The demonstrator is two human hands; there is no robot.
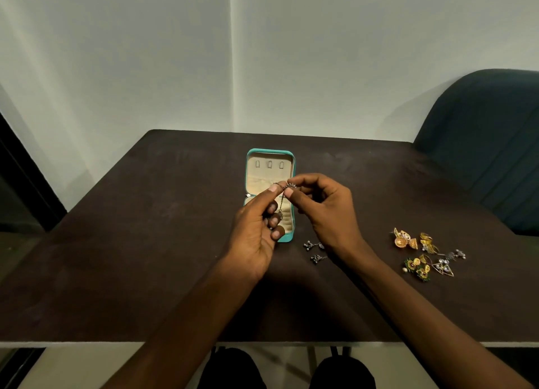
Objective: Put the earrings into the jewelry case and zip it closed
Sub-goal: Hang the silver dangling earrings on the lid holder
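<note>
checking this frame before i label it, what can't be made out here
- Head view: lower half of the jewelry case, covered by the left hand and right hand.
- Dangling earring both hands pinch: too small for its design.
- Two silver earrings: partly behind the right wrist.
- Earring pile: overlapping, count unclear.
- Zipper: not discernible.

Bare table [145, 243] left of open case [269, 155]; earrings [425, 254] crowd right

The hands [256, 228] hide the case's [269, 167] near half; the chair [493, 143] is cut off right.
</note>
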